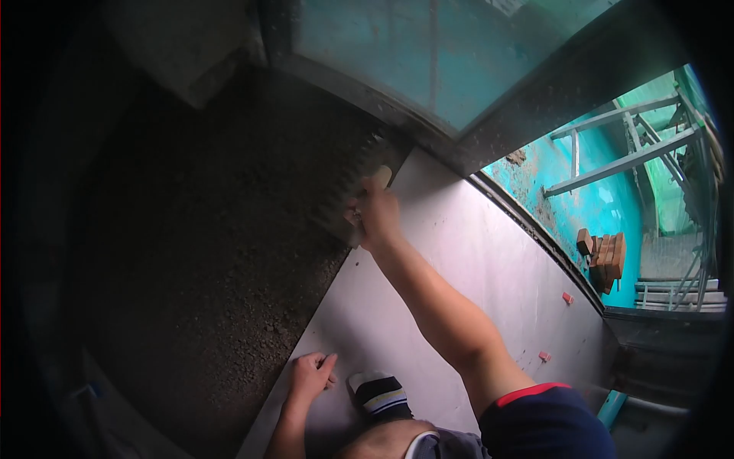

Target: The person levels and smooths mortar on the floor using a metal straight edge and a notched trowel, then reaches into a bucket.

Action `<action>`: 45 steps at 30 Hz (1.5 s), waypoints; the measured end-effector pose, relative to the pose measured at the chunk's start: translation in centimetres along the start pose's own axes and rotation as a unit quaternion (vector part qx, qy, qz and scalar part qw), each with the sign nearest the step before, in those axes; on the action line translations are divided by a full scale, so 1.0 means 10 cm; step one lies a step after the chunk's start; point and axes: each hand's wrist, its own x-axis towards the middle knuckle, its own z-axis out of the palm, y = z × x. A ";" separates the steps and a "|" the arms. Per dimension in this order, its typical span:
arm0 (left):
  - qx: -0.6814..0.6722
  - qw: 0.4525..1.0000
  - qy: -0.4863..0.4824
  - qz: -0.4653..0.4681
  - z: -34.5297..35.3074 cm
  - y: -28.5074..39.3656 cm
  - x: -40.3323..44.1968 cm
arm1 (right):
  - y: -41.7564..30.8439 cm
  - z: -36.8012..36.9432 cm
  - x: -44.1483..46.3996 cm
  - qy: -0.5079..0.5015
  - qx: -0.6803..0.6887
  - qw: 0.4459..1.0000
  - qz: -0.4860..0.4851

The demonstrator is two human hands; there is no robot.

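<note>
My right hand (375, 210) grips the pale handle of a notched trowel (336, 222), whose toothed edge shows faintly over the dark, rough mortar bed (229, 306). The trowel lies along the edge of a large light tile (451, 252) and is blurred. Lower down, my left hand (312, 375) rests at the tile's edge with its fingers curled together; I cannot make out anything in it. A striped sock (382, 396) on my foot is beside that hand, on the tile.
Red clips (567, 298) stand on the tile at the right. A dark door frame (535, 115) crosses the top. Beyond the threshold are a turquoise floor (604, 206), stacked bricks (608, 260) and a metal frame (627, 164). A pale block (191, 53) is at the upper left.
</note>
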 end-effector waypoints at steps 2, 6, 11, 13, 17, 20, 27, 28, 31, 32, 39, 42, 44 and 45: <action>-0.014 1.000 -0.006 -0.004 -0.01 0.02 0.00 | 0.08 0.05 -0.04 0.025 0.018 1.000 -0.003; -0.116 0.993 -0.003 0.003 -0.13 0.13 0.02 | 0.25 0.12 -0.23 0.002 0.043 0.999 0.003; -0.151 0.949 0.231 0.154 -0.36 0.93 -0.19 | 0.70 -0.05 -0.77 -0.104 -0.115 0.988 -0.026; -0.098 0.943 0.246 0.203 -0.40 1.29 -0.23 | 0.76 -0.06 -1.25 -0.090 -0.278 0.949 -0.119; 0.081 0.958 0.178 0.209 -0.33 1.43 0.00 | 1.06 -0.22 -1.63 -0.220 -0.370 0.854 -0.293; -0.042 0.973 0.150 0.171 -0.31 1.54 0.07 | 0.84 -0.44 -1.76 -0.284 -0.378 0.848 -0.242; 0.018 0.989 0.064 0.135 -0.28 2.17 0.43 | 0.31 -1.83 -0.56 0.099 -0.627 0.703 -0.320; 0.044 0.988 0.058 0.138 -0.23 2.29 0.51 | 0.28 -2.06 -0.26 0.158 -0.675 0.659 -0.292; 0.088 0.974 0.068 0.196 -0.11 2.35 0.91 | 0.15 -2.05 0.14 0.172 -0.722 0.606 -0.285; 0.107 0.968 0.076 0.215 -0.05 2.41 1.01 | 0.11 -1.92 0.14 0.097 -0.738 0.599 -0.296; 0.152 0.956 0.082 0.236 0.27 2.82 1.44 | 0.07 -1.68 0.07 0.028 -0.721 0.608 -0.331; 0.193 0.945 0.090 0.248 0.34 2.94 1.50 | 0.06 -1.68 0.07 0.037 -0.718 0.610 -0.333; 0.208 0.937 0.096 0.262 0.37 2.98 1.56 | 0.05 -1.67 0.06 0.040 -0.716 0.613 -0.332; 0.216 0.933 0.099 0.269 0.39 2.99 1.59 | 0.05 -1.67 0.06 0.041 -0.715 0.613 -0.334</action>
